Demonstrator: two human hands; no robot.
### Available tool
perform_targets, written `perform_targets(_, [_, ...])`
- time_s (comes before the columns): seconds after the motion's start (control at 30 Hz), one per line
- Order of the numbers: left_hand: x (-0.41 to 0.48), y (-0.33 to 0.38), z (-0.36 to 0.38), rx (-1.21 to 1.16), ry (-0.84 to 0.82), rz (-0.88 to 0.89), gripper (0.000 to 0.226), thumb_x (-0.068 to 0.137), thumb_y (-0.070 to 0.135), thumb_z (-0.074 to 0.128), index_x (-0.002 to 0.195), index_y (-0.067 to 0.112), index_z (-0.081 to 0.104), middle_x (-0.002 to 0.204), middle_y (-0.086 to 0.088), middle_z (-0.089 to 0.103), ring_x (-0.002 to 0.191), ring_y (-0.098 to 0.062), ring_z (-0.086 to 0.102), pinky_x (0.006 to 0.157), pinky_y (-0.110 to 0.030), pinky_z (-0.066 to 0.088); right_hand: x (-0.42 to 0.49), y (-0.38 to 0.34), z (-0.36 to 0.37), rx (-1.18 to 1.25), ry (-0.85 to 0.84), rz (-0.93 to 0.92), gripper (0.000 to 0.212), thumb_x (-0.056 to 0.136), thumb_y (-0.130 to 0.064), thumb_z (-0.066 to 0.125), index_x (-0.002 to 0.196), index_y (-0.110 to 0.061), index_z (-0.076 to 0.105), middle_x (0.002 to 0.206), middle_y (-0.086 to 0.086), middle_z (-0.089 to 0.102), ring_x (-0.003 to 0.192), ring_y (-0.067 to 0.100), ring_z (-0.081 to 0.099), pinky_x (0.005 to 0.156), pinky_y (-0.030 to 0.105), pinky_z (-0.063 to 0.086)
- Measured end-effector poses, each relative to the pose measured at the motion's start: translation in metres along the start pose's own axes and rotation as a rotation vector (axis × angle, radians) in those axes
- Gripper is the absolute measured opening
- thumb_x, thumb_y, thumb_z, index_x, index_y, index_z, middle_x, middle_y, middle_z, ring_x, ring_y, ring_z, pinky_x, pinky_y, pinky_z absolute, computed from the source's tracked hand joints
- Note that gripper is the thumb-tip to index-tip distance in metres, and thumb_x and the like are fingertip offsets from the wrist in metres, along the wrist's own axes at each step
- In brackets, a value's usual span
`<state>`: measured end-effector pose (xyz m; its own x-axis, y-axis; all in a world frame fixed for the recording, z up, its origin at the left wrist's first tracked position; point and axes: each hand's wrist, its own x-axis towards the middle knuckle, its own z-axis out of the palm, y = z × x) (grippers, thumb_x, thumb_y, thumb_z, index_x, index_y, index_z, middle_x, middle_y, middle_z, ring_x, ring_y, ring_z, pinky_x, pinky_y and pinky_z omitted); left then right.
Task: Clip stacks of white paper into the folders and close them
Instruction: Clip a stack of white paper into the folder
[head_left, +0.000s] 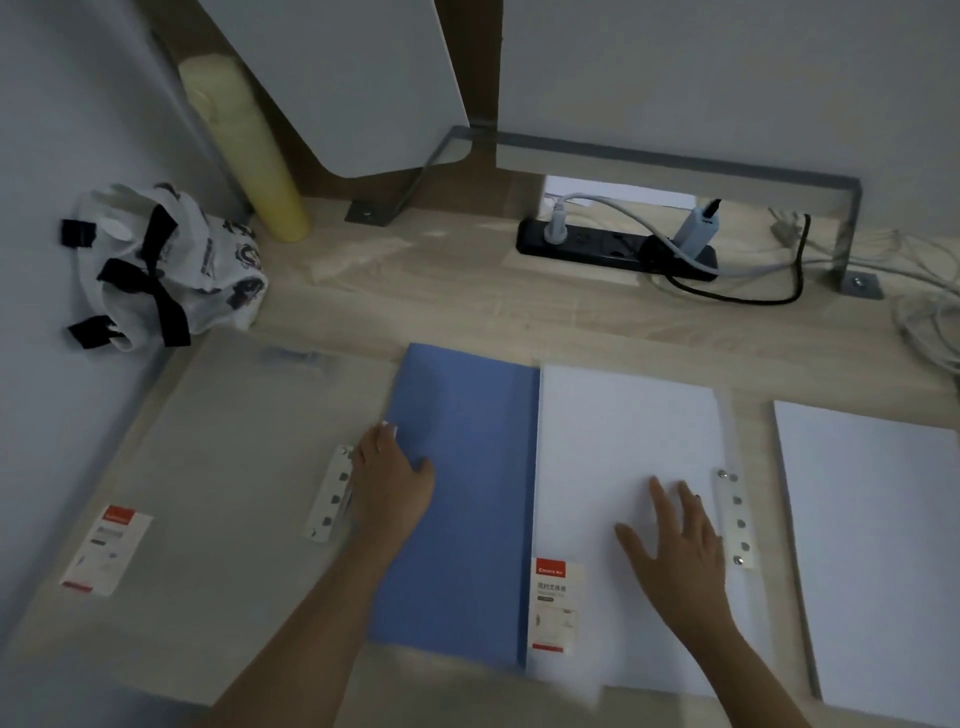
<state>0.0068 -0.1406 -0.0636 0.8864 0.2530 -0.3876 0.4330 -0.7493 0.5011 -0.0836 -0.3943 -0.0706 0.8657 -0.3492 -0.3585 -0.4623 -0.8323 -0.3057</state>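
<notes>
Seemingly midway: the left hand (389, 483) pinches the edge of the blue folder (457, 519), not yet closed. The right hand (675, 540) lies spread on its paper (623, 441). Another stack (872, 545) waits at the right.

The left grip (389, 478) curls round the left edge of the blue folder cover (467, 519), thumb on top, bare left forearm (311, 623) slanting in from its near side. The right grip (680, 530) lies flat just right of the cover, fingers spread.
</notes>
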Motion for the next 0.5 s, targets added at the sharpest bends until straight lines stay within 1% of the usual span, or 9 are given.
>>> perform_targets(0.07, [0.011,-0.003,-0.006,-0.093,-0.012,-0.069,0.056,0.086,0.019,0.056,0.134,-0.002,0.036,0.137,-0.023,0.040,0.128,-0.037,0.034,0.104,-0.043,0.029,-0.001,-0.002,0.003,-0.014,-0.009,0.016,0.071,0.090,-0.048,0.041,0.147,-0.025,0.007,0.157,0.007,0.002,0.145,0.026,0.000,0.115,0.047,0.005])
perform_targets(0.1, [0.017,-0.006,-0.010,-0.131,-0.034,-0.111,0.054,0.083,0.024,0.057,0.127,-0.004,0.043,0.130,-0.025,0.046,0.122,-0.039,0.040,0.100,-0.045,0.034,-0.002,-0.003,0.004,-0.023,-0.016,0.024,0.070,0.090,-0.049,0.037,0.147,-0.025,0.003,0.158,0.007,-0.002,0.145,0.025,-0.003,0.115,0.047,0.002])
perform_targets(0.17, [0.028,-0.012,-0.016,-0.176,-0.090,-0.158,0.053,0.074,0.036,0.052,0.104,-0.008,0.054,0.111,-0.028,0.058,0.106,-0.044,0.053,0.092,-0.048,0.042,-0.003,-0.005,0.006,-0.045,-0.029,0.039,0.069,0.091,-0.051,0.031,0.146,-0.027,-0.003,0.157,0.006,-0.007,0.145,0.024,-0.008,0.115,0.046,-0.001])
perform_targets(0.23, [0.030,-0.014,-0.017,-0.227,-0.143,-0.138,0.034,0.071,0.035,0.049,0.074,0.002,0.051,0.083,-0.022,0.062,0.087,-0.042,0.059,0.075,-0.043,0.045,-0.003,-0.008,0.008,-0.071,-0.044,0.055,0.069,0.092,-0.052,0.026,0.146,-0.027,-0.007,0.157,0.006,-0.011,0.144,0.024,-0.011,0.115,0.047,-0.002])
perform_targets(0.27, [0.026,-0.012,-0.016,-0.296,-0.168,-0.114,0.026,0.071,0.033,0.050,0.068,0.006,0.048,0.070,-0.015,0.058,0.074,-0.039,0.058,0.066,-0.038,0.042,-0.003,-0.009,0.008,-0.078,-0.052,0.062,0.069,0.092,-0.052,0.025,0.146,-0.027,-0.009,0.157,0.007,-0.012,0.144,0.025,-0.012,0.115,0.047,-0.002])
perform_targets(0.3, [0.021,-0.007,-0.017,-0.368,-0.193,-0.085,0.023,0.072,0.030,0.051,0.072,0.007,0.050,0.067,-0.010,0.055,0.067,-0.034,0.056,0.062,-0.034,0.039,-0.002,-0.010,0.008,-0.080,-0.062,0.069,0.069,0.092,-0.052,0.024,0.146,-0.027,-0.010,0.157,0.007,-0.013,0.144,0.025,-0.012,0.115,0.048,-0.003])
perform_targets(0.37, [0.011,0.002,-0.023,-0.454,-0.183,-0.020,0.019,0.083,0.023,0.055,0.091,0.006,0.054,0.079,-0.008,0.057,0.073,-0.027,0.057,0.064,-0.032,0.040,-0.003,-0.011,0.009,-0.082,-0.074,0.073,0.068,0.092,-0.052,0.023,0.145,-0.027,-0.011,0.156,0.007,-0.014,0.144,0.025,-0.014,0.115,0.048,-0.004])
perform_targets(0.43, [0.002,0.010,-0.033,-0.470,-0.156,0.055,0.011,0.091,0.018,0.053,0.084,0.009,0.051,0.079,-0.006,0.055,0.073,-0.023,0.054,0.062,-0.031,0.038,-0.003,-0.011,0.009,-0.085,-0.074,0.067,0.068,0.092,-0.052,0.023,0.145,-0.027,-0.011,0.156,0.007,-0.014,0.144,0.025,-0.014,0.115,0.048,-0.004])
perform_targets(0.5, [-0.007,0.016,-0.045,-0.484,-0.142,0.121,0.018,0.092,0.017,0.052,0.085,0.000,0.050,0.079,-0.009,0.054,0.071,-0.021,0.052,0.061,-0.030,0.037,-0.003,-0.009,0.008,-0.089,-0.072,0.058,0.068,0.092,-0.052,0.024,0.145,-0.027,-0.011,0.156,0.007,-0.013,0.144,0.025,-0.013,0.115,0.048,-0.004])
